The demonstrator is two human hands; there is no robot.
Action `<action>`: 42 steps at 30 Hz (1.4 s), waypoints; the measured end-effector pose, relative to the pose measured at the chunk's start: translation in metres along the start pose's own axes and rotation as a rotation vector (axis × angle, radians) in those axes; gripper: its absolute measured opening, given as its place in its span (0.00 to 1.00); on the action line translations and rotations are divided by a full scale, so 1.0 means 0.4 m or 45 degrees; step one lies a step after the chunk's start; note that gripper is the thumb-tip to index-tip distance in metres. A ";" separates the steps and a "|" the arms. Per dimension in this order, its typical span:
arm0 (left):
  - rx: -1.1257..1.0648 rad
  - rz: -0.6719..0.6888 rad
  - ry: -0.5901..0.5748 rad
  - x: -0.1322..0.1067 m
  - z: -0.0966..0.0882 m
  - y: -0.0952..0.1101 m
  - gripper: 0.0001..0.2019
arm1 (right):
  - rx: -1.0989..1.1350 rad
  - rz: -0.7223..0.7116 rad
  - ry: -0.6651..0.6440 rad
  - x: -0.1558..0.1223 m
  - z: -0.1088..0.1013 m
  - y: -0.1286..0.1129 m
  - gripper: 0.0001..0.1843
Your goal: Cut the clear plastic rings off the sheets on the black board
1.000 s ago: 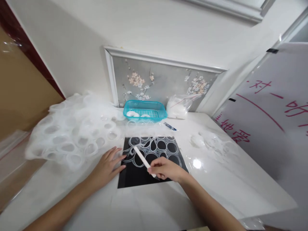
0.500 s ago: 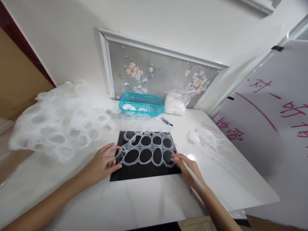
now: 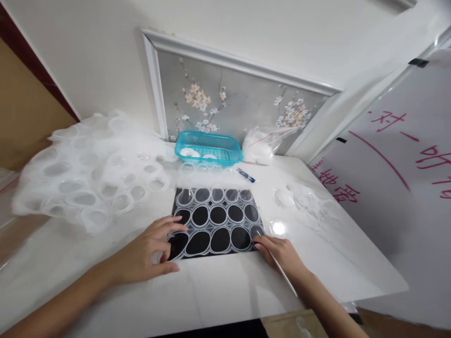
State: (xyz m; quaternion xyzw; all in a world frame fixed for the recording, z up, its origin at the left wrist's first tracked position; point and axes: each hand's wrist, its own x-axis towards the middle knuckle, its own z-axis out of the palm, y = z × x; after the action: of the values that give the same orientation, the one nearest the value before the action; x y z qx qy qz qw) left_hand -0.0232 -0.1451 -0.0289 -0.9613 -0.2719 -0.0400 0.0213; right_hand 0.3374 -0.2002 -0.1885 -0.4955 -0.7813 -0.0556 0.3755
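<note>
A clear plastic sheet of round rings (image 3: pixel 216 218) lies flat on a black mat (image 3: pixel 179 197) in the middle of the white table (image 3: pixel 225 291). My left hand (image 3: pixel 150 251) rests on the sheet's near left corner, fingers spread and curled a little, pressing it down. On the sheet's near right corner sits my right hand (image 3: pixel 280 256), fingertips down, with a thin white stick (image 3: pixel 282 272) held along the hand and pointing back toward my wrist.
A big heap of the same ringed plastic sheets (image 3: pixel 88 173) fills the table's left. A turquoise basket (image 3: pixel 207 150) with white discs, a plastic bag (image 3: pixel 259 150) and a blue pen (image 3: pixel 245 175) stand at the back. Crumpled clear plastic (image 3: pixel 303 199) lies right. A whiteboard (image 3: pixel 398 178) leans at right.
The ringed sheet, earlier bunched and lifted, now lies flat on the mat. My right hand swung the stick off the sheet and moved to its right corner; my left hand moved onto its left corner.
</note>
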 end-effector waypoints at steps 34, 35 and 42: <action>0.285 -0.284 0.110 0.039 0.057 -0.068 0.37 | 1.390 0.348 -0.289 0.331 0.118 -0.233 0.15; 0.284 -0.284 0.093 0.040 0.056 -0.068 0.37 | 1.389 0.327 -0.281 0.327 0.117 -0.231 0.14; 0.271 -0.248 0.038 0.040 0.055 -0.068 0.36 | 1.308 0.206 -0.236 0.316 0.113 -0.237 0.13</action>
State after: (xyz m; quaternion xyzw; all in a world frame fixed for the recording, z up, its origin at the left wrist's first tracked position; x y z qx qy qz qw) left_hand -0.0223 -0.1124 -0.0487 -0.9220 -0.3661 -0.0271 0.1231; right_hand 0.2071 -0.1344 -0.1124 -0.3093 -0.6970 0.4077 0.5023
